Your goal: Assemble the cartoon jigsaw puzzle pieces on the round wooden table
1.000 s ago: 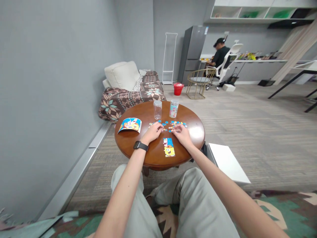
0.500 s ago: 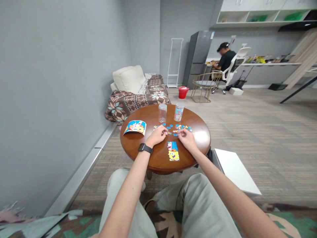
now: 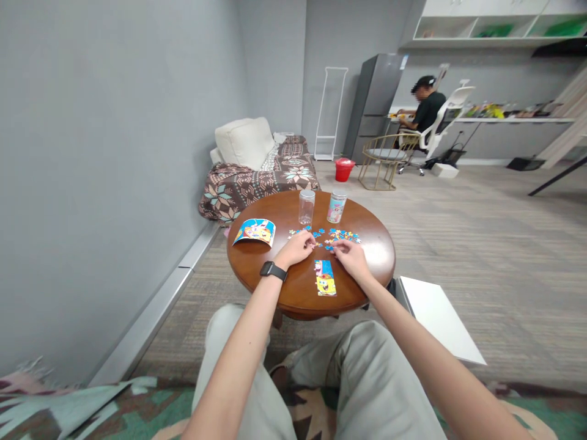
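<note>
Loose jigsaw puzzle pieces (image 3: pixel 345 234), mostly blue and yellow, are spread over the round table (image 3: pixel 257 275). My left hand (image 3: pixel 299 247), with a black watch on its wrist, rests among the left pieces. Its fingers are curled together, and what they hold is too small to make out. My right hand (image 3: pixel 351 255) pinches at a blue puzzle piece (image 3: pixel 329 247) by the front of the right pile. Nearer to me lies a joined puzzle strip (image 3: pixel 325 280) showing a yellow cartoon face. A curved picture card (image 3: pixel 255 232) stands at the left.
A clear jar (image 3: pixel 306 209) and a jar with a printed label (image 3: pixel 337 209) stand behind the pieces. A white box (image 3: pixel 440 318) is right of the table. Beyond are a covered sofa (image 3: pixel 261 174), a red bin (image 3: pixel 343 170) and a seated person (image 3: pixel 428 107).
The whole view has shifted slightly, so everything appears a little farther right. Both hands stay close to the same pieces, with barely any movement of the fingers.
</note>
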Available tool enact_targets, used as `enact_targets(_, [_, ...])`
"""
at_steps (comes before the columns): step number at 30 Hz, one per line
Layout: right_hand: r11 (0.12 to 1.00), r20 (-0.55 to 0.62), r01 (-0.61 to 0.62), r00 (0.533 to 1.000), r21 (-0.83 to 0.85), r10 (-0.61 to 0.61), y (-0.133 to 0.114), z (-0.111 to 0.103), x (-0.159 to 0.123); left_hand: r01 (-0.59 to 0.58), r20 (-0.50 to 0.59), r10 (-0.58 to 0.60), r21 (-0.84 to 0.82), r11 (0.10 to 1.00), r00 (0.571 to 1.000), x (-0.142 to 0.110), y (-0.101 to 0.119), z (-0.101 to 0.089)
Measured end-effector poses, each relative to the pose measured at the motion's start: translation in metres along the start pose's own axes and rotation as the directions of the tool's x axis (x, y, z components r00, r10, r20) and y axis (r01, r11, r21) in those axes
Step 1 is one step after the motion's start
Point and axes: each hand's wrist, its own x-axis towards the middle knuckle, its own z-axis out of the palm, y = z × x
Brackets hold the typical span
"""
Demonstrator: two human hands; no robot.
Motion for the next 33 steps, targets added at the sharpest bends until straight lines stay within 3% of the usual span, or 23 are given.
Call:
enact_targets(3, [0.999, 0.015, -0.005, 1.0, 0.034, 0.005, 0.002, 0.001, 0.0, -0.002, -0.005, 0.002, 0.019, 1.0, 1.0, 0.0, 0.001, -0.001])
enact_targets(12, [0.986, -0.024, 0.112, 0.993, -0.124, -0.116, -0.002, -0.002, 0.0, 0.019, -0.017, -0.019, -0.014, 1.0, 1.0, -0.001, -0.001, 0.001])
enact_targets(17, [0.999, 0.035, 0.032, 0.999, -0.035, -0.031, -0.005, -0.002, 0.0, 0.025, 0.052, -0.023, -0.04, 0.999, 0.998, 0.0, -0.001, 0.001])
enact_targets(22, [0.998, 0.082, -0.022, 0.996, 0.062, 0.017, -0.004, 0.0, 0.001, 0.013, 0.045, -0.013, -0.01, 1.0, 0.999, -0.001, 0.001, 0.0])
enact_targets(33, [0.995, 0.118, -0.003, 0.993, 0.104, -0.009, -0.009, -0.001, -0.002, 0.03, 0.026, -0.028, -0.065, 0.997, 0.999, -0.002, 0.004, -0.001])
